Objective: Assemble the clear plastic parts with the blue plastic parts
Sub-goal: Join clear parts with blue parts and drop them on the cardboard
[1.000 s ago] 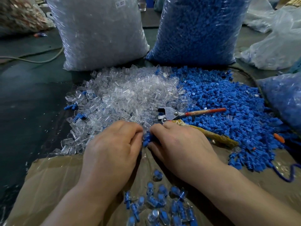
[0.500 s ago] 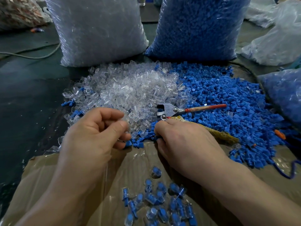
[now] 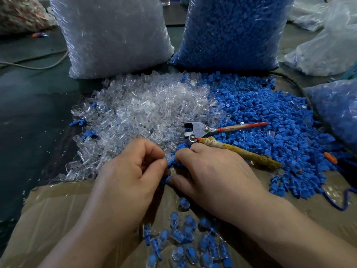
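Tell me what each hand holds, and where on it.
The left hand and right hand pinch a small blue part between them, one from each side. Curled fingers hide the exact grip and anything else held.

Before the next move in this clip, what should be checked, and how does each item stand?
1. Small blue plastic part pinched by right hand: ok.
2. Clear part in left hand: cannot tell, curled fingers hide it.
3. Heap of clear plastic parts close by: ok.
4. Heap of loose blue plastic parts close by: ok.
5. Assembled clear-and-blue pieces lying on brown cardboard: ok.
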Tool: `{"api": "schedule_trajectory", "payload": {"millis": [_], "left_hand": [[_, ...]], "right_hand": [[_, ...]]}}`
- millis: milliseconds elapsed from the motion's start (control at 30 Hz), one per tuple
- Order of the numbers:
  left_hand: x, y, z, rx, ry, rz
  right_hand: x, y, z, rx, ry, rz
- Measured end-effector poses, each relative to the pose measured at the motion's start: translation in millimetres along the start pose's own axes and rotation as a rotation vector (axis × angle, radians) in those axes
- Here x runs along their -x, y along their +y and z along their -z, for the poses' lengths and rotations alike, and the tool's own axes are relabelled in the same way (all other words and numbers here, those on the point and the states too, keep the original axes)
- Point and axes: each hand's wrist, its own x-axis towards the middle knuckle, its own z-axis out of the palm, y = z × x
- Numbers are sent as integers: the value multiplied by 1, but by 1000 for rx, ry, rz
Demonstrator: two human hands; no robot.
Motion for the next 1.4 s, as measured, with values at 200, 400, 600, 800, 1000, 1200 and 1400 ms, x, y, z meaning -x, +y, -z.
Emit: {"api": "schedule_trajectory", "payload": {"millis": [200, 400, 600, 800, 1000, 1200, 1400], "left_hand": [[-3, 0, -3, 457, -120, 182], [-6, -2, -6, 616, -97, 241], [-5, -1, -4, 646, -88, 304], [-2, 2, -1, 400, 13, 200], [-4, -1, -2, 459, -37, 253], [-3, 1, -4, 502, -62, 201], [0, 5, -3, 547, -157, 163]], "right_hand": [[7, 1, 5, -58, 11, 12], [7, 4, 3, -52, -10, 10], [7, 2, 3, -102, 6, 20], [2, -1, 2, -140, -14, 105], [1, -1, 4, -140, -29, 169], [5, 10, 15, -263, 6, -12], [6, 8, 16, -583, 7, -153]]}}
